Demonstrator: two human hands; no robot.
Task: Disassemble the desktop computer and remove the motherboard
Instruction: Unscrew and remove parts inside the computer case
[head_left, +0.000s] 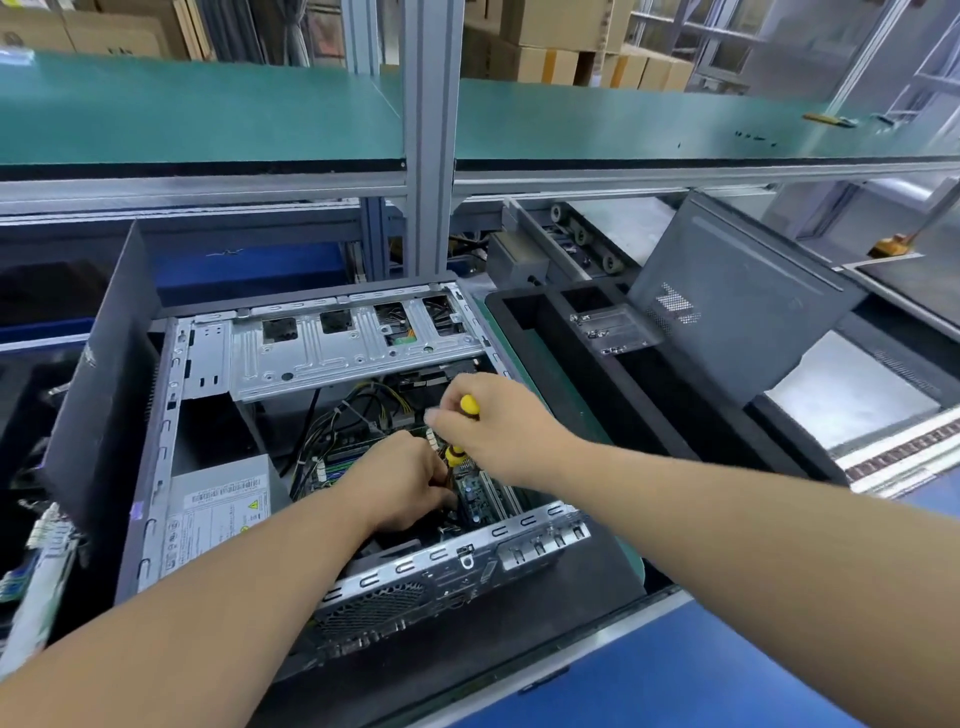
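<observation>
An open desktop computer case (166, 426) lies on its side on the bench. Inside it I see the green motherboard (475, 491), black cables (343, 415), a grey power supply (218, 512) and a metal drive cage (343, 348). My right hand (493, 426) grips a yellow-handled screwdriver (469, 406), held upright with its tip down on the motherboard. My left hand (408, 486) reaches into the case beside the screwdriver shaft, its fingers curled down at the board; what they hold is hidden.
A removed grey side panel (737, 296) leans at the right over a black foam tray (587, 332) with a small metal bracket (613, 327). Another dark panel (98, 374) stands at the left. A green shelf (208, 109) runs overhead on aluminium posts (431, 135).
</observation>
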